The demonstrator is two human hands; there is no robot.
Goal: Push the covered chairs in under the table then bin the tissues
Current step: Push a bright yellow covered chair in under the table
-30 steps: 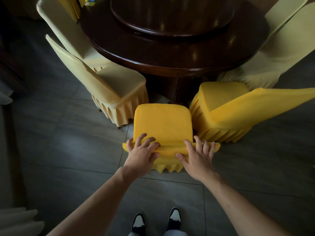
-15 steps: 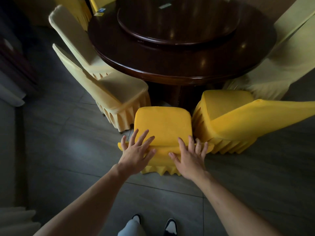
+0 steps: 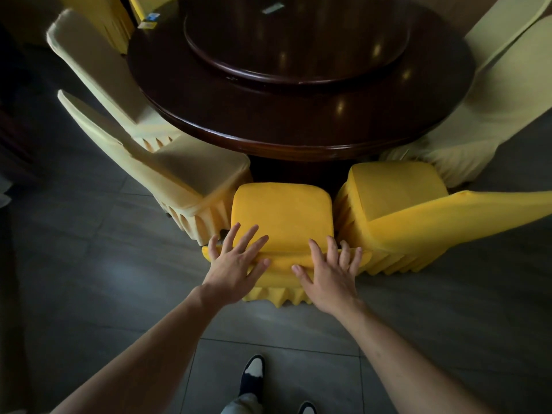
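A chair in a bright yellow cover [image 3: 282, 216] stands right in front of me, its seat edge close to the round dark wooden table [image 3: 298, 127]. My left hand [image 3: 236, 264] lies flat on the top of the chair's back, fingers spread. My right hand [image 3: 331, 273] presses flat on the same chair back, to the right. Neither hand grips anything. A second bright yellow chair [image 3: 400, 210] stands to the right, turned sideways. No tissues can be made out.
Two pale yellow covered chairs [image 3: 179, 171] sit at the table's left, and more pale ones [image 3: 484, 115] at the right. A raised turntable [image 3: 295, 43] tops the table, with small items [image 3: 149, 20] at its far edge. Grey floor tiles [image 3: 89, 264] lie around; my shoe [image 3: 254, 375] shows below.
The yellow chair has slid forward toward the table under my hands. My fingers went from curled over the chair back to flat and spread. I stepped forward.
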